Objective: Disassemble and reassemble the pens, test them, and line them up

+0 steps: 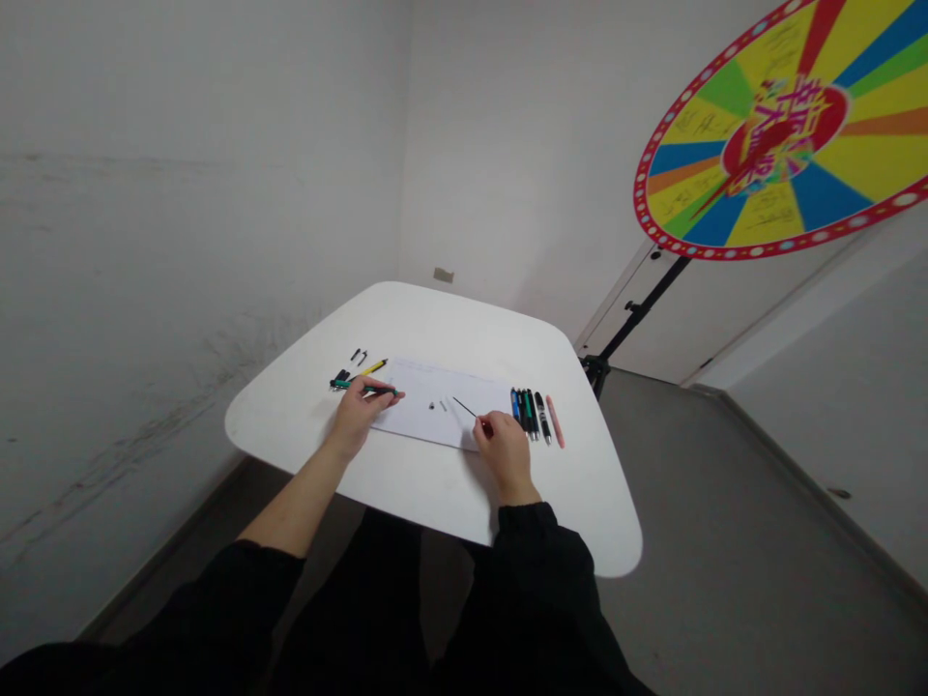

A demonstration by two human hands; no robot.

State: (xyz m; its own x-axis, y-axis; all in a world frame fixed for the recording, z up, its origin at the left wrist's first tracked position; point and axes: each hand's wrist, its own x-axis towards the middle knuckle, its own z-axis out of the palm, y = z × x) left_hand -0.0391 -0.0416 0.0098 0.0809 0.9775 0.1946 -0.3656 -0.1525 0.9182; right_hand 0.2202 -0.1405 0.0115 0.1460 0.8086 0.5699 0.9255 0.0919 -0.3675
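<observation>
My left hand point(355, 418) is closed around a dark green pen barrel point(378, 390), held nearly level over the left part of a white sheet of paper point(427, 430). Between the fingers of my right hand point(503, 445) is a thin dark pen refill point(465, 407), its free end pointing up and left over the paper. A small dark pen part point(431, 406) and a tiny spring-like piece point(444, 405) lie on the sheet between my hands. Just right of my right hand, several pens point(530, 414) lie side by side.
The white table point(435, 314) has rounded corners and stands near the walls. Left of the paper lie a yellow pen point(375, 367) and several small black pen parts point(355, 355). A pink pen point(555, 420) ends the right row. A colourful prize wheel point(790, 126) stands at the right.
</observation>
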